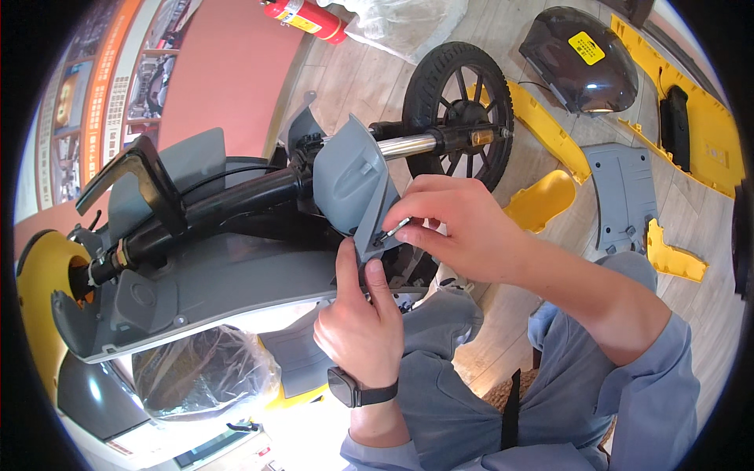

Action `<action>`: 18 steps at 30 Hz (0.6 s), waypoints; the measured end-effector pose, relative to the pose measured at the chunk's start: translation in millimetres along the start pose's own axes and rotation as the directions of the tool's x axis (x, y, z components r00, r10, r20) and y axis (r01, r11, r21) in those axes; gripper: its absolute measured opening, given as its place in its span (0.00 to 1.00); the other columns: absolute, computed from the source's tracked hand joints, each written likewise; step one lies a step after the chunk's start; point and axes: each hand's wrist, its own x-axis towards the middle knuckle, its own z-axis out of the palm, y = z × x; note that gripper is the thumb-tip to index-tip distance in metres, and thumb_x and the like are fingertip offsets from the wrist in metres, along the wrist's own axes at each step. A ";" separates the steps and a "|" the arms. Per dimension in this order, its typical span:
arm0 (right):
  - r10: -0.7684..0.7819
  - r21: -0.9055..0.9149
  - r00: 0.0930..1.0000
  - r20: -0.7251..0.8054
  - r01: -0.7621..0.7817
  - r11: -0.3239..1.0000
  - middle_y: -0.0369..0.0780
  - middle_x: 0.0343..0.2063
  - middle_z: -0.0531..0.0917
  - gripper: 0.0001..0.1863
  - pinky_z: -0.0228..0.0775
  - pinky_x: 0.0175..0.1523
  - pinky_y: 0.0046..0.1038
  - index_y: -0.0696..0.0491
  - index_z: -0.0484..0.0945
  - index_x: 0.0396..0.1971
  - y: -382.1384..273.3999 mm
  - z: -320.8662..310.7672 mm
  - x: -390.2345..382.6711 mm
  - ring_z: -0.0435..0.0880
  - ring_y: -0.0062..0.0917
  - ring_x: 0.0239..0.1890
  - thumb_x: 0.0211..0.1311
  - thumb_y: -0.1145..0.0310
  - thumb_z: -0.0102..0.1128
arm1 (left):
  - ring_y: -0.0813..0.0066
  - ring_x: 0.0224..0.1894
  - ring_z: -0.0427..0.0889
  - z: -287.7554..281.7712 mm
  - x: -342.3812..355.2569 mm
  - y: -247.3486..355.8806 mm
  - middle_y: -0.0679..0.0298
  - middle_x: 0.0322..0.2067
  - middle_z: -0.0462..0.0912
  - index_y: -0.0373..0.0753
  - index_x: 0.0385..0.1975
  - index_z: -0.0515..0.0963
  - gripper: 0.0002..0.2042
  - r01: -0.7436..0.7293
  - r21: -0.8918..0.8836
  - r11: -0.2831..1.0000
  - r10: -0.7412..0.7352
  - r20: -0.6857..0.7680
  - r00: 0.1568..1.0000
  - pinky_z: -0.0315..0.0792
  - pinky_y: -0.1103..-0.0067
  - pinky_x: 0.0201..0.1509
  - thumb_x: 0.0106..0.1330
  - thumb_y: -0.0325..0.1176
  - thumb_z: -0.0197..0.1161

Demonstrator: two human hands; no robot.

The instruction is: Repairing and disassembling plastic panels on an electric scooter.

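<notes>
A scooter with its covers partly off lies on its side in front of me, its black front wheel (458,114) at the far end of the fork. My right hand (452,224) pinches a small, slim metal tool (396,228) by its end. Its tip meets the lower corner of a grey plastic cover (351,169) beside the fork. Just below that corner, my left hand (360,326) has its index finger and thumb on the cover's edge, with the other fingers curled. The fastener at the tool's tip is too small to make out.
Yellow panels (722,149), a grey panel (624,192) and a dark glossy cover (580,59) lie on the floor at the right. A red fire extinguisher (308,19) is at the back. Clear plastic wrap (208,373) covers a part at the lower left.
</notes>
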 end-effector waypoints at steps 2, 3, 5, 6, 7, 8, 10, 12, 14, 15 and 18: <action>0.001 0.006 1.000 0.002 -0.001 1.000 0.38 0.31 0.82 0.08 0.74 0.34 0.26 0.51 0.85 0.40 -0.5 1.4 1.0 0.82 0.28 0.31 0.61 0.73 0.66 | 0.50 0.15 0.77 -0.5 0.1 0.0 0.56 0.11 0.74 0.47 0.58 0.77 0.19 0.007 -0.007 1.000 -0.007 0.006 1.000 0.70 0.62 0.21 0.73 0.47 0.56; 0.002 0.006 1.000 0.003 -0.002 1.000 0.38 0.31 0.82 0.08 0.74 0.34 0.26 0.51 0.85 0.40 -1.8 1.1 1.8 0.82 0.28 0.31 0.61 0.73 0.66 | 0.50 0.15 0.77 -0.3 0.0 -0.7 0.56 0.11 0.74 0.47 0.58 0.77 0.19 0.008 -0.007 1.000 -0.008 0.007 1.000 0.70 0.62 0.21 0.73 0.47 0.56; 0.003 -0.027 1.000 0.024 -0.002 1.000 0.38 0.31 0.81 0.08 0.74 0.35 0.28 0.51 0.85 0.40 -4.7 -0.7 3.5 0.82 0.30 0.32 0.61 0.73 0.66 | 0.50 0.15 0.77 0.4 -0.4 -2.1 0.56 0.11 0.74 0.47 0.59 0.77 0.19 -0.010 0.001 1.000 0.010 -0.005 1.000 0.70 0.62 0.20 0.73 0.47 0.56; 0.003 -0.026 1.000 0.024 -0.003 1.000 0.38 0.31 0.81 0.08 0.74 0.35 0.28 0.51 0.85 0.40 -3.4 -0.4 3.8 0.82 0.30 0.32 0.61 0.73 0.66 | 0.50 0.15 0.77 0.5 -0.6 -1.8 0.56 0.11 0.74 0.47 0.59 0.77 0.19 -0.009 0.001 1.000 0.009 -0.004 1.000 0.70 0.62 0.20 0.73 0.47 0.56; -0.022 -0.044 1.000 0.018 0.023 0.999 0.39 0.31 0.82 0.07 0.74 0.36 0.28 0.52 0.85 0.39 -1.3 0.1 4.0 0.83 0.30 0.32 0.60 0.73 0.66 | 0.50 0.15 0.77 0.4 -0.8 -1.2 0.56 0.11 0.75 0.47 0.59 0.77 0.19 -0.009 -0.004 1.000 0.009 -0.003 1.000 0.70 0.62 0.21 0.73 0.47 0.56; -0.048 -0.063 0.999 0.013 0.049 0.997 0.39 0.31 0.82 0.07 0.74 0.37 0.29 0.52 0.85 0.39 0.2 0.2 4.5 0.83 0.31 0.33 0.60 0.73 0.67 | 0.50 0.15 0.77 0.5 -0.8 -0.8 0.56 0.11 0.75 0.47 0.59 0.77 0.19 -0.008 -0.010 1.000 0.008 -0.001 1.000 0.70 0.62 0.21 0.73 0.47 0.56; -0.040 -0.065 0.999 0.022 0.042 0.997 0.39 0.31 0.82 0.07 0.74 0.38 0.29 0.52 0.85 0.38 -0.1 -1.3 6.3 0.83 0.31 0.33 0.59 0.72 0.67 | 0.50 0.15 0.77 0.6 -0.7 -0.6 0.56 0.11 0.75 0.47 0.59 0.77 0.20 -0.007 -0.014 1.000 0.007 0.002 1.000 0.70 0.62 0.21 0.73 0.47 0.56; -0.033 -0.062 0.999 0.032 0.035 0.997 0.39 0.32 0.83 0.07 0.75 0.39 0.30 0.52 0.85 0.38 -0.9 -0.8 8.1 0.83 0.32 0.34 0.59 0.72 0.67 | 0.50 0.15 0.77 -0.2 -0.9 -1.2 0.56 0.11 0.75 0.47 0.59 0.77 0.20 -0.002 -0.015 1.000 0.002 0.005 1.000 0.70 0.62 0.21 0.73 0.47 0.56; 0.005 -0.061 0.999 0.034 -0.003 0.998 0.38 0.31 0.83 0.07 0.75 0.39 0.29 0.52 0.85 0.37 -2.2 -0.8 9.6 0.83 0.31 0.34 0.59 0.73 0.67 | 0.49 0.15 0.78 -1.2 -0.5 -0.9 0.56 0.11 0.75 0.47 0.59 0.77 0.20 0.005 -0.034 0.999 -0.005 0.014 1.000 0.70 0.62 0.21 0.73 0.47 0.57; 0.006 -0.061 0.999 0.035 -0.004 0.998 0.38 0.31 0.83 0.07 0.75 0.39 0.29 0.52 0.85 0.37 -4.3 -2.1 10.4 0.83 0.31 0.34 0.59 0.73 0.67 | 0.49 0.15 0.78 -1.0 -0.6 -1.2 0.56 0.11 0.75 0.47 0.59 0.77 0.20 0.006 -0.034 0.999 -0.006 0.015 1.000 0.70 0.62 0.21 0.73 0.47 0.57; 0.083 -0.004 0.995 0.051 -0.082 0.997 0.41 0.30 0.83 0.05 0.76 0.43 0.34 0.54 0.84 0.34 -6.8 -4.8 12.0 0.84 0.37 0.37 0.56 0.74 0.67 | 0.49 0.15 0.78 -0.2 -0.8 -2.0 0.56 0.12 0.76 0.47 0.60 0.76 0.20 0.001 -0.050 0.999 0.000 0.010 1.000 0.70 0.62 0.21 0.73 0.47 0.57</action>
